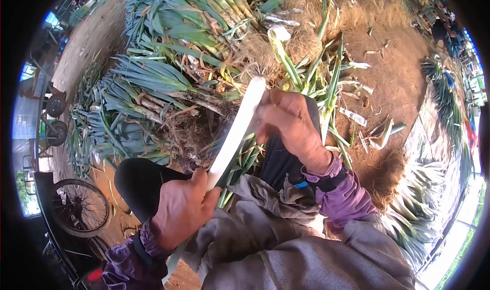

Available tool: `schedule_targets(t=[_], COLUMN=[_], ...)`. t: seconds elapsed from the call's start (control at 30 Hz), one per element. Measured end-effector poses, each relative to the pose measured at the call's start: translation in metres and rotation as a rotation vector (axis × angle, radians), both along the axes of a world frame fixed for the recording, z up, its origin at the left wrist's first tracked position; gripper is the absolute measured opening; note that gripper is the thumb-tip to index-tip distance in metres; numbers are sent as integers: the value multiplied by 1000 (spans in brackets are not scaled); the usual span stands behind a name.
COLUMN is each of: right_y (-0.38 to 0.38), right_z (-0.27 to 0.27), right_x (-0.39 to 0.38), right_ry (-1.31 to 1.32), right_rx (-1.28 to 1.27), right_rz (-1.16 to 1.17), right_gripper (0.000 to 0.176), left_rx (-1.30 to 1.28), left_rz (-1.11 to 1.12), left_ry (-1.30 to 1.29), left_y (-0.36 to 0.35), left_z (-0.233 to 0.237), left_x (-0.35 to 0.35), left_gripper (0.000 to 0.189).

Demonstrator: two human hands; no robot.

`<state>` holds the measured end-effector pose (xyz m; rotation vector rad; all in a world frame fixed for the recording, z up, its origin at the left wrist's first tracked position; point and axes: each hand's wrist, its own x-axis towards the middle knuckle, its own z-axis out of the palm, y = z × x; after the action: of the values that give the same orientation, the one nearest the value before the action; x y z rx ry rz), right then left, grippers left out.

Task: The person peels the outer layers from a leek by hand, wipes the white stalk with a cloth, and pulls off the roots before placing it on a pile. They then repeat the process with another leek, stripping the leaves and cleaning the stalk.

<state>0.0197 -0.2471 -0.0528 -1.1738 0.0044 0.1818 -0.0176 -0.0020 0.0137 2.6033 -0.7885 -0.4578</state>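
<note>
My left hand [185, 207] is closed around the lower end of a leek [237, 124]. Its bare white shank slants up and away from me, with the root end at the top. Close beside the upper part of the shank is my right hand [290, 120], its fingers curled and slightly blurred. Whether those fingers pinch a thin piece of skin I cannot make out. Below my left hand, some green leaf [176, 257] hangs down. Stripped leaves and peelings [334, 86] lie on the ground beyond my right hand.
Piled leeks [178, 19] with blue-green leaves and hairy roots lie ahead and to the left. More leeks with pale shanks [421, 206] rest on a sheet at the right. A spoked wheel [81, 208] stands at the left. Brown soil [390, 76] shows at the right.
</note>
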Motion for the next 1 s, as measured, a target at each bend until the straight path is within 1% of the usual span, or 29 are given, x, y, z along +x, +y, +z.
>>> schedule_targets(t=[0.13, 0.33, 0.43, 0.53, 0.63, 0.83, 1.0], right_y=[-12, -12, -13, -18, -15, -15, -19], right_z=[12, 9, 8, 5, 7, 14, 12], right_x=[6, 9, 11, 14, 11, 11, 13], right_ry=[-47, 10, -13, 31, 41, 5, -66], right_rx=[-21, 19, 44, 33, 57, -6, -60], right_rz=[-7, -55, -57, -41, -103, -101, -25], right_gripper=[27, 28, 29, 27, 26, 25, 24], left_rx=[110, 232, 307, 488, 588, 686, 678], left_rz=[-22, -104, -130, -174, -219, -293, -317], left_ry=[-73, -201, -310, -486, -623, -679, -675], left_y=[1, 4, 5, 4, 1, 0, 0], left_z=[-4, -5, -9, -10, -5, 1, 1], left_x=[-1, 0, -1, -2, -1, 3, 4], left_gripper=[28, 38, 41, 48, 56, 66, 65])
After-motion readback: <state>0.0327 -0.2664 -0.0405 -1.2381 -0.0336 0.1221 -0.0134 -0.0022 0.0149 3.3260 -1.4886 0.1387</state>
